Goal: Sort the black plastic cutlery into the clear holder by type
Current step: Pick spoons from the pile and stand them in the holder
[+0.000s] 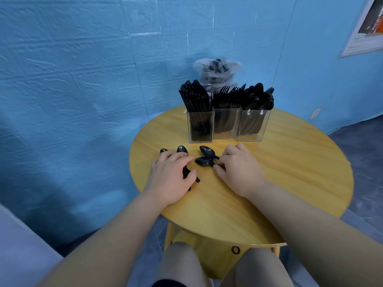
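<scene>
A clear three-compartment holder [227,136] stands at the back of the round wooden table [290,162]. Knives [194,98] fill its left compartment, forks [226,98] the middle, spoons [258,98] the right. Several loose black spoons lie in front of it. My left hand [172,177] lies over the handles of two spoons, whose bowls [182,149] stick out beyond my fingers. My right hand [238,166] pinches the handles of two other spoons [205,156] lying between my hands.
A clear plastic bag [217,71] with more black cutlery sits behind the holder against the blue wall. My knees [182,264] show under the table's near edge. A pale surface [18,251] lies at lower left.
</scene>
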